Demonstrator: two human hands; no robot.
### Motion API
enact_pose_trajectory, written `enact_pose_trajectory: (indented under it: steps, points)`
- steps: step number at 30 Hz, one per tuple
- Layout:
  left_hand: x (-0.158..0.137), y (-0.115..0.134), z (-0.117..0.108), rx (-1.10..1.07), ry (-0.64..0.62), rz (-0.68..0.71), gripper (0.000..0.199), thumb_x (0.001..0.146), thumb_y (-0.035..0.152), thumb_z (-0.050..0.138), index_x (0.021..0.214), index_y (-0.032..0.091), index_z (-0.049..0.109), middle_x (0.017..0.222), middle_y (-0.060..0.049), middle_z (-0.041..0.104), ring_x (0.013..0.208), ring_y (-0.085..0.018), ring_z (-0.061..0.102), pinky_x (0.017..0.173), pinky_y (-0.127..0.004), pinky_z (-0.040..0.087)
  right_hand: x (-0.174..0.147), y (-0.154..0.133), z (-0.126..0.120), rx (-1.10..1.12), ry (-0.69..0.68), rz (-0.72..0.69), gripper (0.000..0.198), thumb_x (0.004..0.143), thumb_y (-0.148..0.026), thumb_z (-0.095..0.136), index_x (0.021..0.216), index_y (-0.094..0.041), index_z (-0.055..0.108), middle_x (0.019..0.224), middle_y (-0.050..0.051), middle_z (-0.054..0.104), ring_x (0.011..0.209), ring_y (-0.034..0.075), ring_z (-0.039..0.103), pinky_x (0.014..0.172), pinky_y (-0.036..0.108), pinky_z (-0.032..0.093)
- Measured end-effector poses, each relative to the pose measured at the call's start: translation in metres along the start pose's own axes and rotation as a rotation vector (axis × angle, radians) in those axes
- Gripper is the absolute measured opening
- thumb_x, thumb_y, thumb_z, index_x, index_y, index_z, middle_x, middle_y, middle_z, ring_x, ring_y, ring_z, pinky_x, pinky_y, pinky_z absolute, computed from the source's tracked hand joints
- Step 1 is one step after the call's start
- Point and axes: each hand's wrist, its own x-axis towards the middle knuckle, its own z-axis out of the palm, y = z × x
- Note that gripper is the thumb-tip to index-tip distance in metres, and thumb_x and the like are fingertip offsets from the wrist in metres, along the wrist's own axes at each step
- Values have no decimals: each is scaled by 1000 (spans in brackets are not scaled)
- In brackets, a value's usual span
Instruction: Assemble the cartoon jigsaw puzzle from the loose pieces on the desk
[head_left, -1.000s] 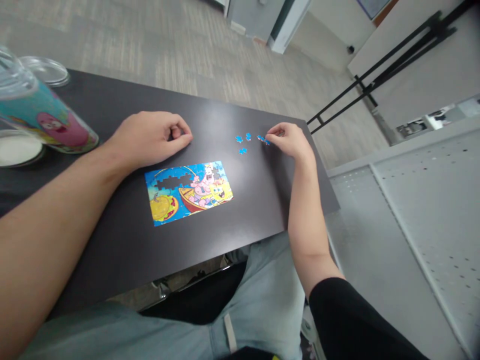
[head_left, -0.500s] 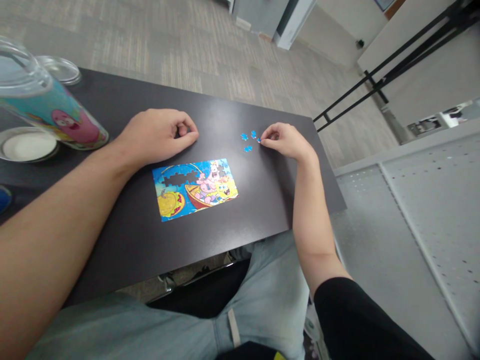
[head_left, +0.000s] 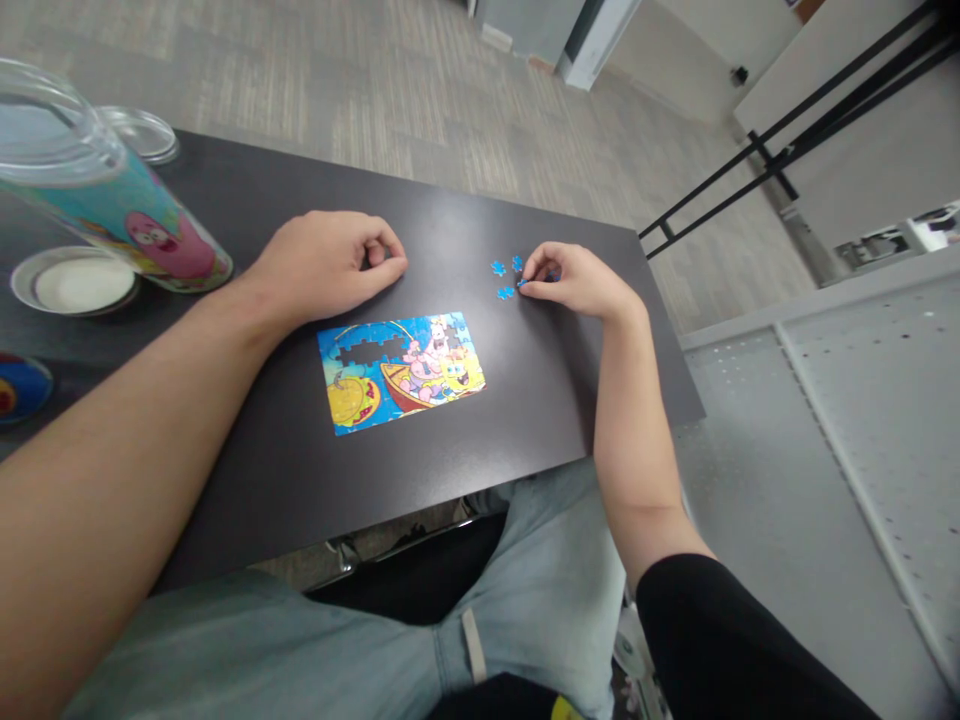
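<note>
A partly assembled cartoon jigsaw puzzle (head_left: pixel 358 400) lies on the dark table, with a long gap in its upper left and a smaller one at its upper right. Beyond its top edge rests my left hand (head_left: pixel 337 262), loosely closed, thumb against the curled fingers, nothing visible in it. To the right, my right hand (head_left: pixel 574 280) pinches a small blue puzzle piece (head_left: pixel 522 283) between thumb and fingertips, at the tabletop. Loose blue pieces lie just left of those fingertips, among them one puzzle piece (head_left: pixel 499 269) and another puzzle piece (head_left: pixel 505 293). More blue shows under the right fingers, partly hidden.
A clear canister (head_left: pixel 169 235) with cartoon print stands at the left, beside a round tin lid (head_left: pixel 75 283) and a clear plastic lid (head_left: pixel 142 135). A blue round object (head_left: pixel 24 388) sits near my left forearm. The table's (head_left: pixel 525 430) near edge borders my lap.
The view has shifted slightly, so everything sits a little further right. My right fingers have moved slightly closer over the loose pieces. My left hand keeps its pose.
</note>
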Motion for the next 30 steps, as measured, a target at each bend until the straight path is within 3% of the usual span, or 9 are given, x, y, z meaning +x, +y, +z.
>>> enact_pose_trajectory:
  steps: [10,16,21,30]
  points:
    - [-2,2,0,-35,28,31,53,112,62,65,126,20,95,104,-7,90,112,-32,79,110,-45,61,5,-25,31,450,-177,-204,49,94,-60,115,113,-25,85,97,3,85,90,23,81,88,37,68]
    - [-4,0,3,-48,33,27,50,112,60,68,129,20,93,107,-8,89,111,-32,77,109,-44,60,3,-41,46,464,-265,-200,38,97,-50,111,115,-24,91,102,4,89,92,23,83,82,35,69]
    - [-3,0,4,-42,35,21,47,108,54,67,129,20,93,115,-10,90,106,-30,76,107,-44,60,1,-48,53,476,-333,-208,31,97,-44,112,109,-25,91,100,5,92,95,25,83,94,42,75]
    - [-6,5,3,-41,35,-4,49,109,53,64,133,23,93,128,-10,93,110,-30,77,109,-44,61,-3,-61,61,448,-429,-172,39,98,-55,116,111,-25,95,110,9,95,103,28,88,97,44,77]
